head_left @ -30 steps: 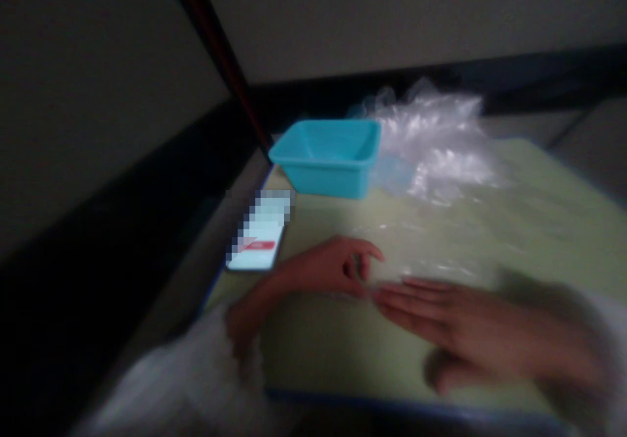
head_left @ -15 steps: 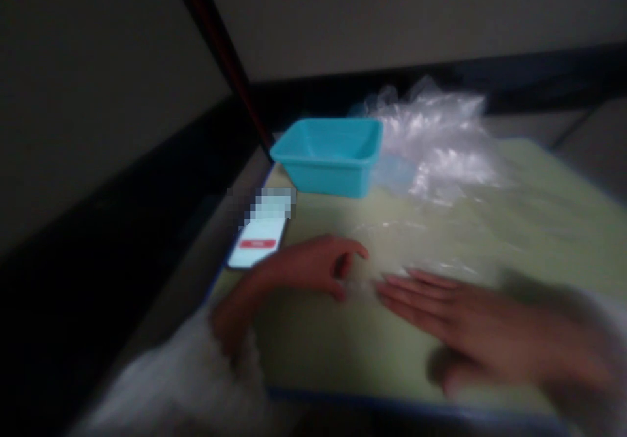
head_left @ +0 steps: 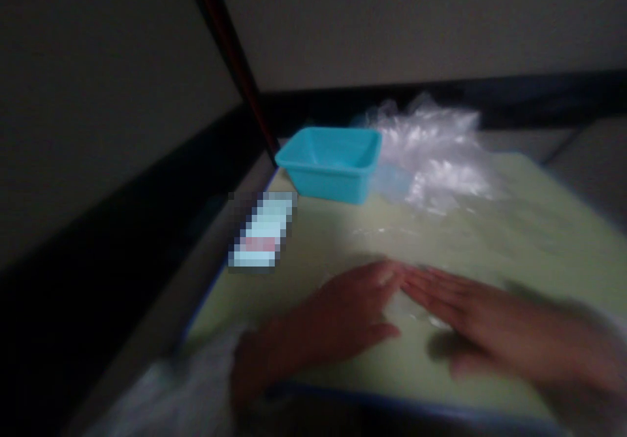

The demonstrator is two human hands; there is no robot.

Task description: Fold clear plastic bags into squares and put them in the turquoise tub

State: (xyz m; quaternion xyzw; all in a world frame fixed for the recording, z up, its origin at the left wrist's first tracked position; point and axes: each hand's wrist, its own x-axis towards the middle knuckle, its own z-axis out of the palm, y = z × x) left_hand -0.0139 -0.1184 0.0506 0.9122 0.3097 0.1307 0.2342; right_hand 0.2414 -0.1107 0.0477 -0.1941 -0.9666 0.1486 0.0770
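Observation:
A clear plastic sheet or bag point(head_left: 406, 305), hard to make out against the pale table, lies flat beneath my fingers. My left hand point(head_left: 350, 309) is over its left part, fingers stretched forward and thumb apart. From the right, my right hand point(head_left: 475, 316) lies with straight fingers pressed on the plastic. The fingertips of both hands meet or nearly meet; blur hides whether they touch. Neither hand grips anything that I can see.
Behind my hands stands a turquoise plastic basin point(head_left: 328, 179). A crumpled heap of clear plastic bags point(head_left: 441, 156) lies to its right. A phone point(head_left: 262, 231) with a lit screen rests by the left edge of the yellowish table point(head_left: 313, 234). Dark-banded walls rise behind.
My left hand has moved right and nearer to me, its curled fingers now stretched out beside the right fingertips. My right hand stays nearly in place. The view has shifted slightly.

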